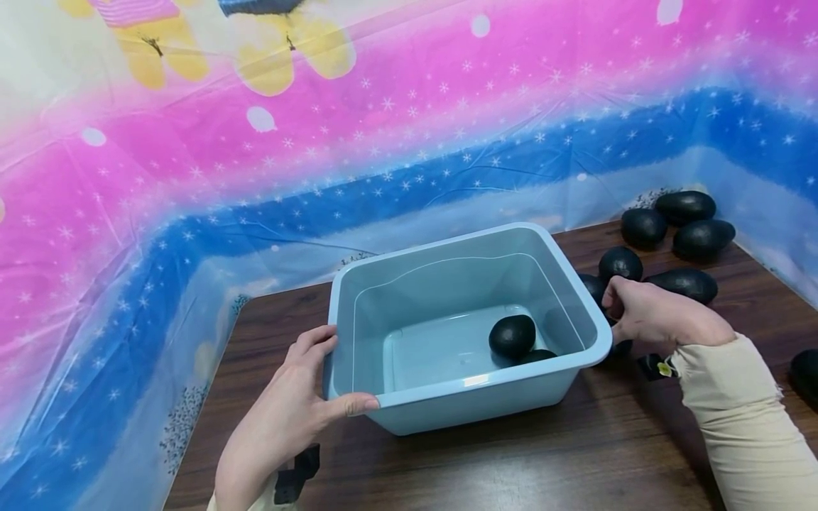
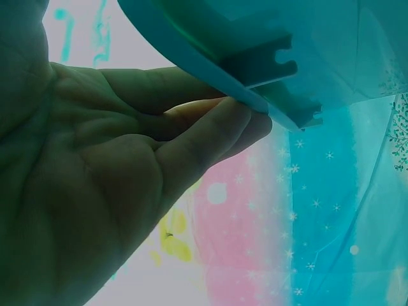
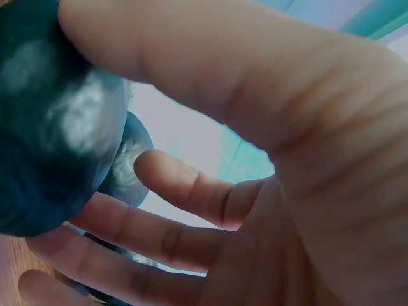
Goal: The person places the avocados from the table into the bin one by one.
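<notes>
A light blue plastic basin stands on the table, tilted in view, with two black avocados at its right end. The left hand grips its left rim, thumb over the front corner and fingers along the side. From the left wrist, fingertips show against the basin's edge. Just outside the basin's right wall, the right hand holds an avocado between thumb and fingers. In the head view the hand and basin hide most of that avocado.
Several more black avocados lie behind and beyond the right hand, some near the table's back right corner. Another avocado is at the right edge of view. A patterned pink and blue cloth hangs around the brown wooden table.
</notes>
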{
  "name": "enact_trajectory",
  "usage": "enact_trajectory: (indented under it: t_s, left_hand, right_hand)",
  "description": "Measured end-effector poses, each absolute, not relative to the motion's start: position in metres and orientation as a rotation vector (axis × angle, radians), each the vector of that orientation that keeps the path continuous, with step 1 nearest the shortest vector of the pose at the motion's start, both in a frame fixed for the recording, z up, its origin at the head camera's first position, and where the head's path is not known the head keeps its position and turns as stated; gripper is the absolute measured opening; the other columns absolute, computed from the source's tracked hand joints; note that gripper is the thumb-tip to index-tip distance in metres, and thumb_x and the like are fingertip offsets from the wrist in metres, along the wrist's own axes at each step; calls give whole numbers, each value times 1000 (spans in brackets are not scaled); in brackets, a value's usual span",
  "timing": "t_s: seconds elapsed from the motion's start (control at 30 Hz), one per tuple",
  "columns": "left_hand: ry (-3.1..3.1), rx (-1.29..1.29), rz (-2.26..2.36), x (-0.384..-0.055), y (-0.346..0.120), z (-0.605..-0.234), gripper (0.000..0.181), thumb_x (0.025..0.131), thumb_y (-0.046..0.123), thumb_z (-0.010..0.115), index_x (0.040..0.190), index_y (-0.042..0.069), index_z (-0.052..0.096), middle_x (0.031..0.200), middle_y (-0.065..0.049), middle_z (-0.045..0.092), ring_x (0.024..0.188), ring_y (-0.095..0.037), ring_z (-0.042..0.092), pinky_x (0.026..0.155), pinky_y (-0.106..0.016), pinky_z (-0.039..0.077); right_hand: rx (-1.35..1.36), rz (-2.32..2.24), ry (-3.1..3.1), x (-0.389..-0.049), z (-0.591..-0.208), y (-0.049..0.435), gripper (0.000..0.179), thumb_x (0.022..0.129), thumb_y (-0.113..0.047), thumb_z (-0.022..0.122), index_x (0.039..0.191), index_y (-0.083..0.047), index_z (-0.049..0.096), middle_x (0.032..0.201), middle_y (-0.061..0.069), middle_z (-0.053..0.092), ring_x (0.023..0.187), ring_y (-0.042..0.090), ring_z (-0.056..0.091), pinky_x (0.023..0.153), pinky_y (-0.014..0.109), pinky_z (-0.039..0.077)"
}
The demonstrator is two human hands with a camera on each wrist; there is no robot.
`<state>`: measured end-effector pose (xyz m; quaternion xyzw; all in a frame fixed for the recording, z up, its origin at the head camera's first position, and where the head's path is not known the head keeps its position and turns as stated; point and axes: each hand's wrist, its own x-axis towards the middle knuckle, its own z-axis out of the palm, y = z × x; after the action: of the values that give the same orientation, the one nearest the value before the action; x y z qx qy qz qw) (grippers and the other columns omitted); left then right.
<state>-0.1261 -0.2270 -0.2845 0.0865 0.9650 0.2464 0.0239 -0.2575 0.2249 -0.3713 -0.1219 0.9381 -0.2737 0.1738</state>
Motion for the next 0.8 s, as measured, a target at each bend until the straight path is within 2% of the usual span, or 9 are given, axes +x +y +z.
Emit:
enact_trajectory:
  t_s: [0.17,0.4,0.6,0.7,0.8]
  left_hand:
    - [2997,275,760,-126,-227,-285,107,71,72,68,143,-3,42,152,-8,31,136,-32,38,98,-53,43]
    - [3006,293,762,-126,-228,-285,106,71,72,68,142,-4,43,151,-8,32,136,-33,38,98,-53,43]
    - [3008,304,768,-126,-228,-286,106,72,71,68,142,-4,43,151,-9,32,136,-33,37,98,-53,43]
    - [3004,301,769,-126,-228,-286,106,71,72,68,142,-4,43,151,-9,32,136,-33,37,99,-53,42]
    - [3003,299,768,-126,-228,-286,107,71,72,68,142,-4,43,151,-8,32,137,-33,36,99,-53,42]
  right_hand:
    - [-352,-783,2641,-258,-371,224,58,75,-22,85,109,2,44,93,15,58,75,23,55,63,35,48]
    - [-327,-871,2571,-255,-374,224,54,78,-14,82,111,2,42,94,15,59,74,22,60,59,38,53]
    - [-349,-841,2588,-255,-374,224,51,80,-10,79,113,3,43,95,14,60,74,22,60,59,37,52]
    - [-323,-856,2582,-255,-372,224,53,80,-12,80,116,3,43,99,15,60,78,23,59,60,37,52]
    - [-331,-830,2618,-255,-371,227,59,79,-21,82,117,4,45,102,18,59,81,25,58,63,38,52]
